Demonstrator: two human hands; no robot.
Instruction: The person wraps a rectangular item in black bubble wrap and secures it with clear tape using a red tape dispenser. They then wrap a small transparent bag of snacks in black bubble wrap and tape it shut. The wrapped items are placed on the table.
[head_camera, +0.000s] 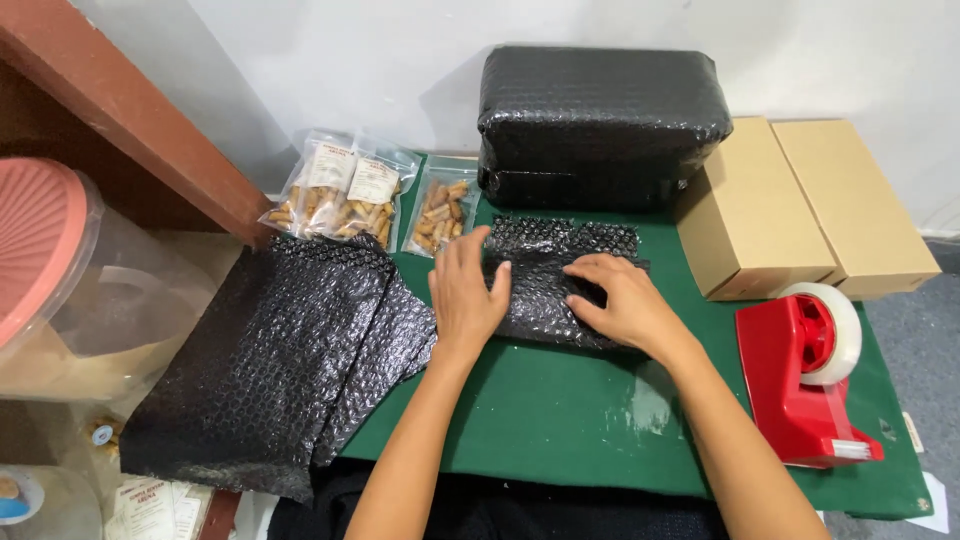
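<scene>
Left hand (466, 290) lies flat, fingers spread, pressing the left edge of a small parcel wrapped in black bubble wrap (545, 285) at mid-bench (560, 420). Right hand (622, 300) rests palm-down on the parcel's right half, fingers loosely together; contents probably hidden under the wrap. Spare bubble-wrap sheets (290, 360) lie to the left, snack packets (345, 190) behind them. Red tape dispenser (805, 375) stands right, near two cardboard boxes (800, 205).

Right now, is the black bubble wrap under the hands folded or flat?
Folded: the black bubble wrap sheet lies doubled over, both hands pressing it.
</scene>
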